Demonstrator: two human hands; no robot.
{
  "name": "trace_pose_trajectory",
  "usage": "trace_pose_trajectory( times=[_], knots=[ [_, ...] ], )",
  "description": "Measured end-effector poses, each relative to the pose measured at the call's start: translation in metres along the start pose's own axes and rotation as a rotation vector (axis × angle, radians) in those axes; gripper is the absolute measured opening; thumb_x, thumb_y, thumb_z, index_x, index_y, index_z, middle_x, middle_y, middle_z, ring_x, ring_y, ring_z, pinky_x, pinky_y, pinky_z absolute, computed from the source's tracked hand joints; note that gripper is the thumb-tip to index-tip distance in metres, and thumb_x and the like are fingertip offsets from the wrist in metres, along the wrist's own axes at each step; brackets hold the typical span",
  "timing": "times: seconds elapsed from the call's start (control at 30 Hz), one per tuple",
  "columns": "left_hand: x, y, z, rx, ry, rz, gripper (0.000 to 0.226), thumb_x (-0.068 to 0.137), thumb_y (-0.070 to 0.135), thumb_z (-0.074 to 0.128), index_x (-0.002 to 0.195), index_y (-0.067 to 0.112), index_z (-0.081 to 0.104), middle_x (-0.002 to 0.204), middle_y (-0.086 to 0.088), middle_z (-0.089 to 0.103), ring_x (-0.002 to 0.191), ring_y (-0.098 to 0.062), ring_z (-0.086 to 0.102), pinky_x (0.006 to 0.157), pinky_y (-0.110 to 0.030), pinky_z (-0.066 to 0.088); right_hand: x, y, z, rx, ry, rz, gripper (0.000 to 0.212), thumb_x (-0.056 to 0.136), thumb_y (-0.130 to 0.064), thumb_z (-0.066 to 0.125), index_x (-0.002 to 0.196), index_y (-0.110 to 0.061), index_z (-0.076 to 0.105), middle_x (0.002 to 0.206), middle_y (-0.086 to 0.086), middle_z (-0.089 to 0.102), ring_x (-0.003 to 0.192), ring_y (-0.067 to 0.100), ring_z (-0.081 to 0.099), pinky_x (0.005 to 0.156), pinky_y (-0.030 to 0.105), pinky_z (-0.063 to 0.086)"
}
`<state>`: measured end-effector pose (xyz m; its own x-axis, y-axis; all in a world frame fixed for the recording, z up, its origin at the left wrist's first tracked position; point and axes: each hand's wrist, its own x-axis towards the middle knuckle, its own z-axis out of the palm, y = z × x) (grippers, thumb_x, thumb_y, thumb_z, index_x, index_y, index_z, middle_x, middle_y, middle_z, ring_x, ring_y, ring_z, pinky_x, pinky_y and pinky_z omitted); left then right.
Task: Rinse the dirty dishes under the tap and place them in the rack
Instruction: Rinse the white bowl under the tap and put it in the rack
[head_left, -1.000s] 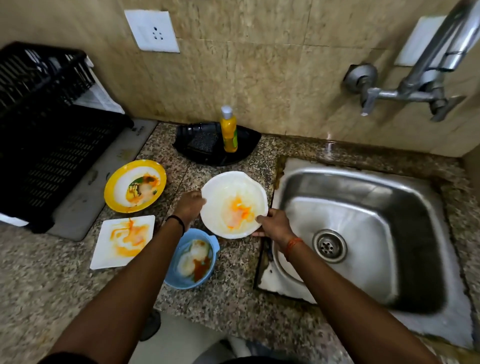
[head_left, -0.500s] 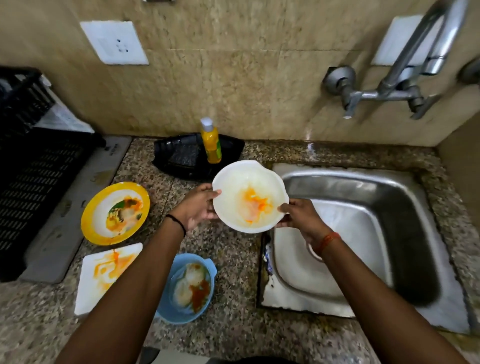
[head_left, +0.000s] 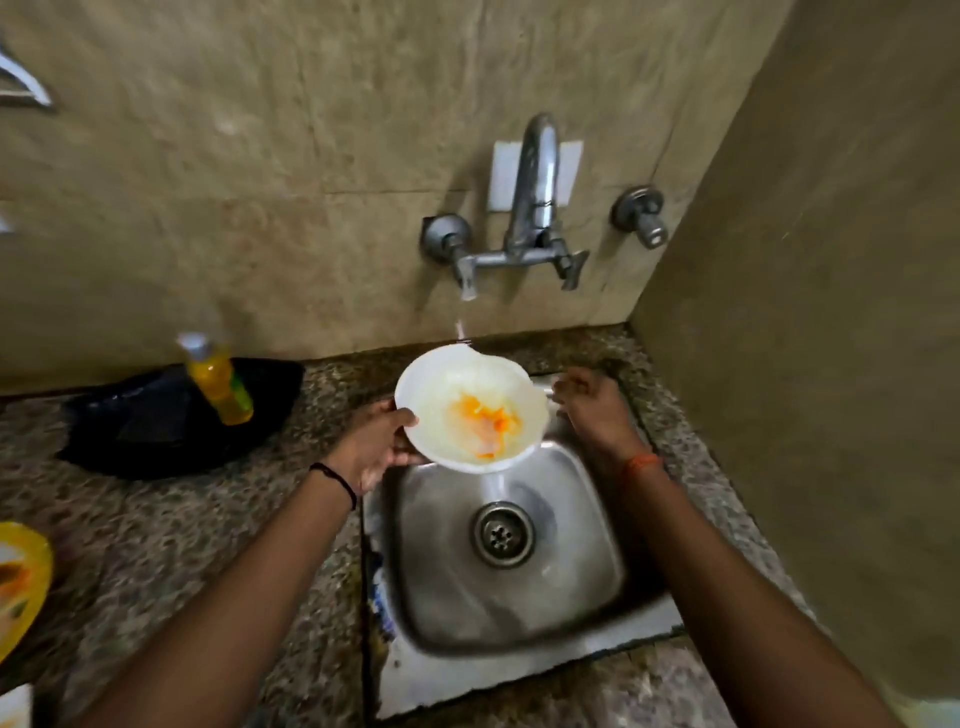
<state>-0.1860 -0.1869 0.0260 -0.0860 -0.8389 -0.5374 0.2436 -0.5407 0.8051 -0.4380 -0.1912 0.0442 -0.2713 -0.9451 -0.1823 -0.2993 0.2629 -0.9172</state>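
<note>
Far left edge: yellow-rimmed round plate (head_left: 23, 582) with food smears, cut off by the frame, only a right-hand slice shows. Below it, a white corner of something (head_left: 14, 706), too cropped to identify. Rack not visible in this view.

Back left on the speckled granite surface (head_left: 156, 545): black plastic tray (head_left: 156, 421), blurred, with a yellow liquid bottle with a pale cap (head_left: 218, 382) standing on it; label unreadable from blur.

Left hand (head_left: 371, 449), black band on the wrist, grips the white round bowl with orange residue (head_left: 470, 410) at its left rim: thumb on the upper rim edge, fingers (head_left: 402, 457) curled under the bowl, mostly hidden by it.

Bowl is held in the air, tilted, over the back-left part of the square stainless steel sink (head_left: 597, 613), above the drain (head_left: 502, 533). Bowl's far rim sits below the left valve handle of the wall-mounted chrome tap (head_left: 530, 218). Thin pale streak between that handle and the rim, possibly water; can't confirm.

Right hand (head_left: 592, 410), orange thread on the wrist, is just right of the bowl at the sink's back edge. Fingers loosely curled, holding nothing. Whether fingertips touch the bowl rim: can't tell, motion blur.
</note>
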Motion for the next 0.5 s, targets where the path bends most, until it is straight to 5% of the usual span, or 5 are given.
trace_pose_trajectory(
  times=[0.1,0.27,0.5],
  knots=[
    [0.005,-0.002,0.035,-0.056,0.025,0.027,0.025,0.092,-0.004,0.046,0.112,0.009,0.052,0.092,-0.012,0.065,0.078,-0.028,0.064,0.051,-0.038,0.059,0.027,-0.026,-0.031,-0.116,0.146,-0.148,0.029,0.088,-0.018,0.063,0.110,0.001,0.064,0.105,0.010,0.068,0.094,0.014,0.056,0.081,0.022,0.042],
    [0.010,-0.012,0.070,-0.155,0.073,0.038,0.028,0.090,-0.005,0.047,0.114,0.007,0.053,0.098,-0.016,0.065,0.078,-0.030,0.066,0.052,-0.037,0.059,0.076,-0.058,-0.043,-0.245,0.149,-0.215,0.051,0.089,-0.026,0.061,0.134,-0.003,0.051,0.128,0.017,0.061,0.122,0.029,0.054,0.103,0.034,0.042],
    [0.005,-0.017,0.086,-0.236,0.116,0.079,0.031,0.090,-0.005,0.047,0.119,0.006,0.053,0.106,-0.019,0.066,0.081,-0.031,0.069,0.056,-0.042,0.060,0.100,-0.084,-0.022,-0.498,0.187,-0.402,0.032,0.092,-0.034,0.056,0.100,-0.006,0.070,0.102,0.020,0.069,0.099,0.037,0.061,0.079,0.034,0.045]
  ],
)
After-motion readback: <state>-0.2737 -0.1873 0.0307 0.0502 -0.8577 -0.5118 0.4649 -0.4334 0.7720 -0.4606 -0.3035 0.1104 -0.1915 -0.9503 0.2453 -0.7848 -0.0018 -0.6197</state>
